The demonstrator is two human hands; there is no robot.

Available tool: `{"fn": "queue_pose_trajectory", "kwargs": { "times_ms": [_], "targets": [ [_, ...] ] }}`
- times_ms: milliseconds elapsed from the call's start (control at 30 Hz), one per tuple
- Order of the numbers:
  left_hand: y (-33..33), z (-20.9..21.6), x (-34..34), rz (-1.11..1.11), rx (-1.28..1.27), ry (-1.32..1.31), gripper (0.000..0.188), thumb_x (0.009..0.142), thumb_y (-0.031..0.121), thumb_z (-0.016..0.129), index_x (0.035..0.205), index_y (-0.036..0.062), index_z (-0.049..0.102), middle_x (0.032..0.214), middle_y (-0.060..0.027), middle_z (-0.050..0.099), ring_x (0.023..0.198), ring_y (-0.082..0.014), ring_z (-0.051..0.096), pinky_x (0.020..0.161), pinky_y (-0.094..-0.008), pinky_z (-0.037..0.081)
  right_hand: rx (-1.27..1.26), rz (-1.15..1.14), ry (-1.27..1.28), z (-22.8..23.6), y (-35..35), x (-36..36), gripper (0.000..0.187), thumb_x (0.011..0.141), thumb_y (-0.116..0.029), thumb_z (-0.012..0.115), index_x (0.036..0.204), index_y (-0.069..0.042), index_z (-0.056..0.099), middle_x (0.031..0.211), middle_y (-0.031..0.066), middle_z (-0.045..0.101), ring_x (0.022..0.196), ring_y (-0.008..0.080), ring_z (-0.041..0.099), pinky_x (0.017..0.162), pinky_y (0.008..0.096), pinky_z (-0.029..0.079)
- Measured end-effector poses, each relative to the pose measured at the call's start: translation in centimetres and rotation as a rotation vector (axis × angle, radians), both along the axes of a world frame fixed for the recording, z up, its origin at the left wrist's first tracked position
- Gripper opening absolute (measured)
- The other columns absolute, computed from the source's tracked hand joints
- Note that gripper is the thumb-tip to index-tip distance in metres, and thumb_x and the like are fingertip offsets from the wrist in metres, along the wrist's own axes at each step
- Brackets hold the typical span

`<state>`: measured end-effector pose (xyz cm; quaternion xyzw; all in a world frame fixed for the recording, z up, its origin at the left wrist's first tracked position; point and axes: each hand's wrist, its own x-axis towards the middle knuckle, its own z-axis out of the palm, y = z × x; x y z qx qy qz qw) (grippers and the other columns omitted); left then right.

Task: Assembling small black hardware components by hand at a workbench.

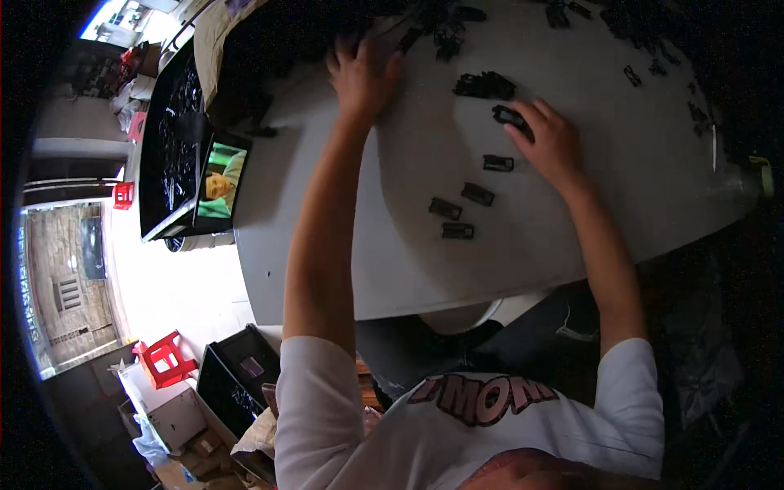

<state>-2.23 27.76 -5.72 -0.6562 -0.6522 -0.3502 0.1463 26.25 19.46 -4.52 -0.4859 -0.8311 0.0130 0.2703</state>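
Note:
My right hand (pixel 554 140) pinches a small black oblong plastic part (pixel 508 116) between thumb and fingers, just above the table top. Right behind it lies a small stack of similar black parts (pixel 484 84). Toward me, several single parts rest apart from each other, among them one black part (pixel 498 163) and another black part (pixel 457 231). At the far left, my left hand (pixel 364 80) reaches over the table with its fingers spread, and nothing shows in it. Its fingertips are close to a dark heap (pixel 286 49), whose pieces I cannot make out.
The pale table (pixel 310 286) has more black pieces (pixel 447 41) along its far side. On the left stand a phone or tablet screen (pixel 220 181) and a large black crate (pixel 167 155) of dark parts. A red stool (pixel 166 360) and a black bin (pixel 241 371) sit on the floor.

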Motion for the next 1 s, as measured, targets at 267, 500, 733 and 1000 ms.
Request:
{"fn": "queue_pose_trajectory", "kwargs": {
  "times_ms": [267,500,733,1000],
  "targets": [
    [5.6,-0.2,5.8,-0.421,-0.002,0.076,0.050,0.076,0.038,0.065,0.122,0.0214,0.055,0.135,-0.0125,0.043,0.126,-0.0349,0.036,0.100,-0.0507,0.031,-0.047,-0.010,0.053,0.5,0.2,-0.8,0.028,0.080,-0.021,0.068,0.103,-0.008,0.058,0.089,0.0065,0.062,0.073,0.0228,0.063,0.062,0.0322,0.051],
    [0.8,-0.6,2.9,-0.535,-0.192,0.224,0.037,0.086,0.020,0.052,0.123,0.0178,0.054,0.137,-0.0074,0.044,0.128,-0.0269,0.038,0.104,-0.0490,0.029,-0.062,0.007,0.131,0.0,0.2,-0.2,0.028,0.081,-0.024,0.068,0.102,-0.008,0.058,0.088,0.0062,0.062,0.072,0.0219,0.063,0.061,0.0330,0.050],
    [-11.5,2.2,1.0,-0.623,-0.427,0.235,0.043,0.087,0.016,0.051,0.130,0.0195,0.048,0.142,-0.0050,0.038,0.132,-0.0287,0.033,0.106,-0.0510,0.025,-0.024,0.021,0.153,-0.1,0.6,-0.6,0.028,0.081,-0.026,0.067,0.102,-0.008,0.060,0.088,0.0058,0.062,0.072,0.0201,0.063,0.061,0.0333,0.050],
    [-14.8,3.5,-0.5,-0.385,-0.163,-0.340,0.025,0.081,0.000,0.060,0.105,0.0060,0.063,0.111,-0.0123,0.059,0.106,-0.0279,0.055,0.082,-0.0337,0.048,-0.082,0.144,0.218,3.1,-0.5,-4.4,0.028,0.081,-0.030,0.067,0.097,-0.008,0.060,0.087,0.0059,0.062,0.070,0.0198,0.062,0.062,0.0337,0.049]
  ]
}}
